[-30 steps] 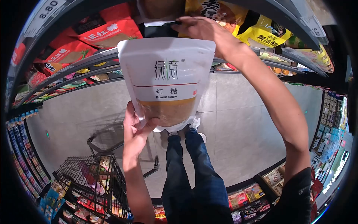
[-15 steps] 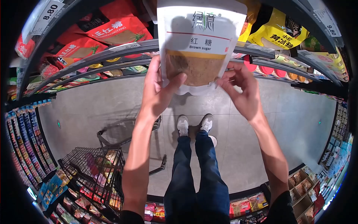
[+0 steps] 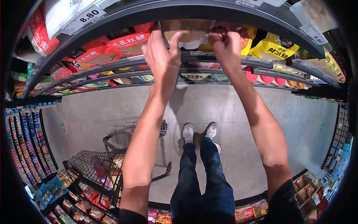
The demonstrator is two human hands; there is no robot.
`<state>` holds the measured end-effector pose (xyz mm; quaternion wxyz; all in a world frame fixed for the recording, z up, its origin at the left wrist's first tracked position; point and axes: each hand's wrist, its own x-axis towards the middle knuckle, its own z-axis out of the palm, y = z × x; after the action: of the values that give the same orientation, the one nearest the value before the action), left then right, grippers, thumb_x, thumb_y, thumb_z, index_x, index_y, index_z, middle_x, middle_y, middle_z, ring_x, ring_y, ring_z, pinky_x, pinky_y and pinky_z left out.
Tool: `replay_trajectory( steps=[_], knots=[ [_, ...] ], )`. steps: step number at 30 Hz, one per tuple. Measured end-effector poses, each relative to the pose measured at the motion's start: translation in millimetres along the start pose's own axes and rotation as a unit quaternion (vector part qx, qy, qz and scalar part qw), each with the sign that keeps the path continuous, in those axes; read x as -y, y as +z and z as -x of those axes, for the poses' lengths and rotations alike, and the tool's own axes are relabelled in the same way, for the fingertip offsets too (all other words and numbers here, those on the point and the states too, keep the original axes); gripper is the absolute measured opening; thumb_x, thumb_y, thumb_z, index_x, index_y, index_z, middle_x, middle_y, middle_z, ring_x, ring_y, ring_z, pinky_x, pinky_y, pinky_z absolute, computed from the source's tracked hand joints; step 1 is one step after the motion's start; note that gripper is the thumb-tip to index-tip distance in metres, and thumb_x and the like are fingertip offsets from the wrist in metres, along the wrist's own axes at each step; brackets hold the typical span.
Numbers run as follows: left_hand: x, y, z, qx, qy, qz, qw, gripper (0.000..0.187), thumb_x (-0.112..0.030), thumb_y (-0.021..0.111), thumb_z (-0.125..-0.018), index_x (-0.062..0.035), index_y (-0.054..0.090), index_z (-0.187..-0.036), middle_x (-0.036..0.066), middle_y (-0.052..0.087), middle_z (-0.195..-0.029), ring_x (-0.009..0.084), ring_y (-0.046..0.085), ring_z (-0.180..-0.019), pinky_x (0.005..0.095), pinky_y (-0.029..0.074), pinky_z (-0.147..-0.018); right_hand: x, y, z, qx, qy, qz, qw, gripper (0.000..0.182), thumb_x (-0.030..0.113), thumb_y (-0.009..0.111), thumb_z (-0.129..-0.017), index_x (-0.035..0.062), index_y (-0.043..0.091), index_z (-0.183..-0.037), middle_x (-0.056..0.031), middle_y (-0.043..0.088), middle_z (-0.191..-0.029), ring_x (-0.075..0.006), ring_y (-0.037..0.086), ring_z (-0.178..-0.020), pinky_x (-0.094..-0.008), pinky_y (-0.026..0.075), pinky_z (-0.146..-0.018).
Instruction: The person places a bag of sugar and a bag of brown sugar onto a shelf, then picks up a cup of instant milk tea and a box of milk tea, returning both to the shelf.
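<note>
A bag of brown sugar (image 3: 190, 33) is between my hands on the shelf level below the upper shelf edge, which hides its upper part. My left hand (image 3: 163, 54) grips its left side, thumb over the front. At the bag's right edge, the fingers of my right hand (image 3: 226, 46) are closed on its corner. Red sugar bags (image 3: 126, 39) lie left of my left hand. On the other side, a yellow rock-sugar bag (image 3: 274, 46) lies beyond my right hand.
The upper shelf edge (image 3: 182, 12) runs just above my hands, with a price tag (image 3: 89, 15) at left. Lower shelf tiers hold more packages. Behind me stands a black wire cart (image 3: 95, 171) with goods in it, on the grey tiled floor (image 3: 201, 100).
Both hands have carried the brown sugar bag forward, into the shelf under the upper edge. Its printed label, readable before, is now hidden. The view has shifted slightly.
</note>
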<state>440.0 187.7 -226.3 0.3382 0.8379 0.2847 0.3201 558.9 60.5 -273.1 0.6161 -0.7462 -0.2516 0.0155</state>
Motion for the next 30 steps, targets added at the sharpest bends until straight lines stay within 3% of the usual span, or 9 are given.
replay_trajectory(
  steps=[2,9,11,13,17,20,22,26,30],
  knots=[
    [8.1,4.7,0.6,0.0,-0.022,-0.004,1.0,0.032,-0.015,0.07,-0.086,0.0028,0.059,-0.111,0.008,0.063,-0.082,0.0125,0.055,-0.072,0.0302,0.047,-0.064,-11.4,7.2,1.6,-0.016,0.002,0.011,1.0,0.018,0.002,0.064,-0.087,-0.0032,0.06,-0.103,-0.0105,0.071,-0.083,-0.0144,0.068,-0.076,-0.0247,0.053,-0.068],
    [15.1,12.3,44.8,-0.039,0.105,0.094,0.989,0.038,0.006,0.054,-0.091,0.0046,0.052,-0.128,0.016,0.043,-0.138,0.0259,0.051,-0.121,0.0313,0.061,-0.084,13.7,5.1,21.0,-0.039,-0.056,0.104,0.992,0.021,0.005,0.067,-0.087,-0.0017,0.058,-0.105,-0.0138,0.07,-0.082,-0.0154,0.069,-0.074,-0.0273,0.053,-0.064],
    [23.8,9.0,53.9,-0.008,0.104,0.092,0.99,0.037,0.006,0.054,-0.09,0.0043,0.053,-0.128,0.015,0.045,-0.136,0.0257,0.052,-0.12,0.0312,0.06,-0.086,16.3,2.4,20.2,-0.027,-0.051,0.108,0.992,0.02,0.005,0.067,-0.088,-0.0016,0.058,-0.105,-0.0141,0.07,-0.083,-0.015,0.069,-0.074,-0.0277,0.053,-0.063],
    [26.9,1.9,59.1,0.006,0.116,0.046,0.992,0.034,0.007,0.056,-0.089,0.0047,0.057,-0.122,0.014,0.051,-0.13,0.0264,0.055,-0.115,0.0324,0.055,-0.09,17.0,0.3,18.2,-0.016,-0.075,0.089,0.993,0.017,-0.001,0.064,-0.083,-0.0019,0.058,-0.099,-0.0176,0.067,-0.076,-0.0307,0.066,-0.064,-0.035,0.051,-0.059],
    [49.9,-5.6,45.6,-0.063,0.209,0.034,0.975,0.032,0.002,0.059,-0.089,0.0033,0.053,-0.121,0.015,0.059,-0.111,0.0263,0.058,-0.103,0.0335,0.045,-0.089,21.3,-11.5,11.0,0.037,-0.094,0.155,0.983,0.02,0.003,0.067,-0.085,-0.0019,0.06,-0.104,-0.0138,0.069,-0.081,-0.0183,0.067,-0.067,-0.0291,0.051,-0.061],
    [49.8,-15.3,34.4,0.016,0.104,0.011,0.994,0.034,0.001,0.058,-0.09,0.0021,0.051,-0.123,0.016,0.059,-0.109,0.0257,0.058,-0.102,0.0343,0.046,-0.087,23.1,-13.2,7.6,0.041,-0.152,0.222,0.962,0.019,0.001,0.068,-0.081,-0.0017,0.062,-0.099,-0.0128,0.069,-0.081,-0.0211,0.065,-0.064,-0.0301,0.05,-0.06],
    [52.6,-15.4,28.1,0.031,0.106,0.011,0.994,0.033,0.001,0.059,-0.09,0.0018,0.052,-0.122,0.017,0.059,-0.11,0.027,0.058,-0.103,0.0353,0.046,-0.085,26.1,-9.6,4.8,0.027,-0.092,0.262,0.96,0.019,0.006,0.067,-0.074,-0.0018,0.062,-0.09,-0.0184,0.065,-0.076,-0.0371,0.064,-0.074,-0.0426,0.05,-0.068],
    [46.1,-8.9,30.1,0.03,0.16,-0.019,0.986,0.038,-0.006,0.061,-0.09,0.001,0.052,-0.126,0.016,0.057,-0.116,0.0289,0.058,-0.105,0.0363,0.044,-0.088,38.9,-3.7,-12.3,0.02,-0.008,0.216,0.976,0.026,0.016,0.068,-0.074,-0.0001,0.064,-0.094,-0.0186,0.066,-0.08,-0.0391,0.063,-0.075,-0.0456,0.049,-0.07],
    [47.2,2.2,38.2,0.024,0.144,-0.039,0.988,0.044,-0.01,0.061,-0.088,-0.0007,0.05,-0.13,0.014,0.053,-0.124,0.0288,0.056,-0.106,0.0398,0.04,-0.087,31.8,0.4,-19.4,-0.002,-0.148,0.24,0.959,0.019,0.018,0.069,-0.077,0.0051,0.069,-0.09,-0.0168,0.068,-0.089,-0.0388,0.063,-0.079,-0.0452,0.049,-0.073]
  ],
)
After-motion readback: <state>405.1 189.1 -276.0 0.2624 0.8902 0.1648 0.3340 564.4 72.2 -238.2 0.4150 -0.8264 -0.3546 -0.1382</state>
